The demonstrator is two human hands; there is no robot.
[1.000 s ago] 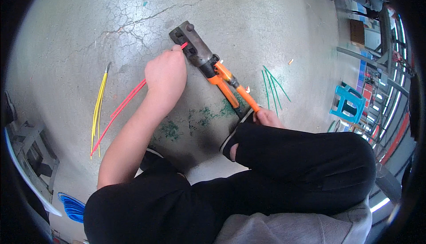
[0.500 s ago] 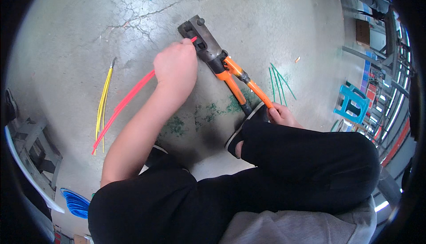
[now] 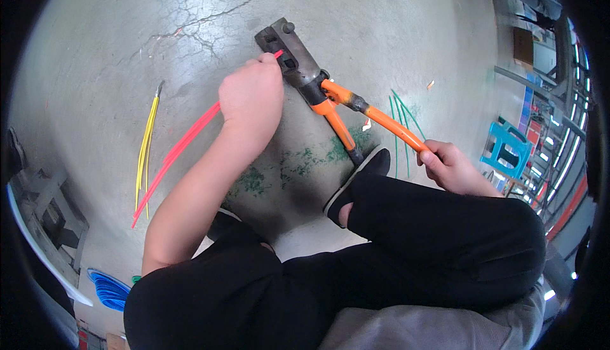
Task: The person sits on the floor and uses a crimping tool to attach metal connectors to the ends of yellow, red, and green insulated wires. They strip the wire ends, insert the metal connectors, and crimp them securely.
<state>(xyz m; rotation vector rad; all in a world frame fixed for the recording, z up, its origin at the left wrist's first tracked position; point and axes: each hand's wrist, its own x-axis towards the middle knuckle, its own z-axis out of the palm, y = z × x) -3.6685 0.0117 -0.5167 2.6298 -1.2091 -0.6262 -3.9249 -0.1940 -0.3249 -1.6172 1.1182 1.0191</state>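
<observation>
My left hand (image 3: pixel 253 92) is closed around a bundle of red wires (image 3: pixel 189 135). Their short end reaches into the dark metal head of a hydraulic crimping tool (image 3: pixel 300 64), and the long ends trail down to the left. The tool lies slanted on the floor, its orange fixed handle beside my shoe. At the right, my right hand (image 3: pixel 446 162) grips the end of the orange pump lever (image 3: pixel 387 122), which is swung away from the fixed handle. The fingers of my left hand hide how the wire ends sit in the jaws.
Yellow wires (image 3: pixel 147 143) with a dark tip lie left of the red ones. Thin green wires (image 3: pixel 401 121) are on the floor right of the lever. A blue coil (image 3: pixel 109 288) sits at lower left, a blue plastic stool (image 3: pixel 506 148) at the right. My shoe (image 3: pixel 362 175) is near the tool's handle.
My right hand has swung the lever outward to the right, widening the angle to the fixed handle. My left hand stays nearly in place at the tool's head.
</observation>
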